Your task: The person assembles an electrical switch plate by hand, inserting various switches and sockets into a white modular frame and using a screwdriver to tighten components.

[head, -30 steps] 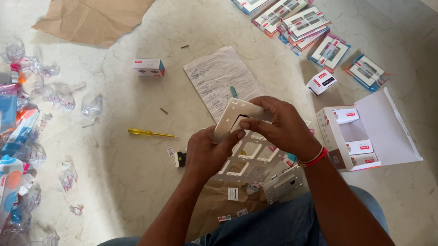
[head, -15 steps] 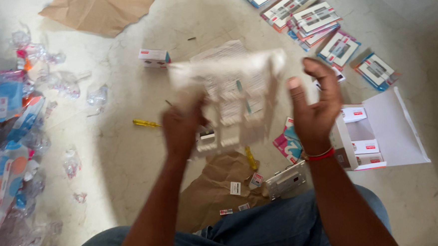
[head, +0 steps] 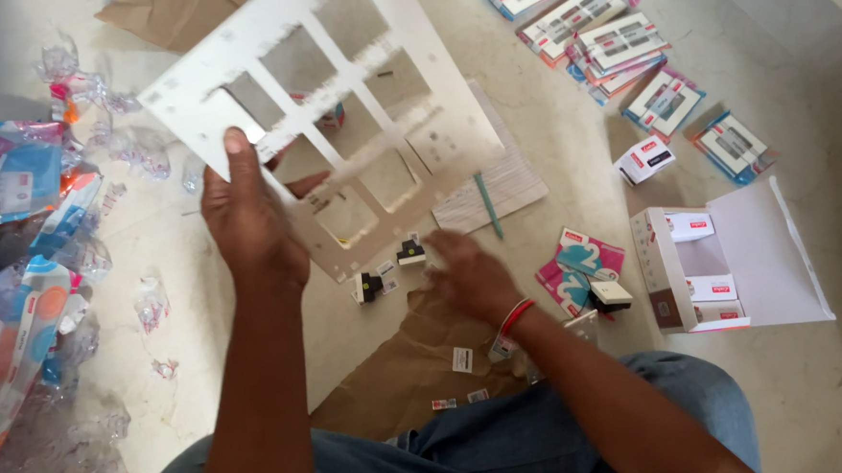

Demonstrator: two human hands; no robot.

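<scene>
Above the pale stone floor (head: 570, 142), the left hand (head: 247, 217) grips a white switch plate frame (head: 337, 106) by its near left edge, thumb pressed on the front, and holds it tilted with its square openings showing the floor behind. To the right and nearer, the right hand (head: 466, 277) is blurred and hangs low with fingers spread, holding nothing, just beside a small black-and-white switch module (head: 410, 254); another module (head: 370, 287) lies to its left. Brown paper (head: 409, 371) lies under the wrist. Further right stands an open white carton (head: 729, 259), with flat boxed packs (head: 603, 35) at the far right and crumpled clear wrappers (head: 77, 264) at left.
</scene>
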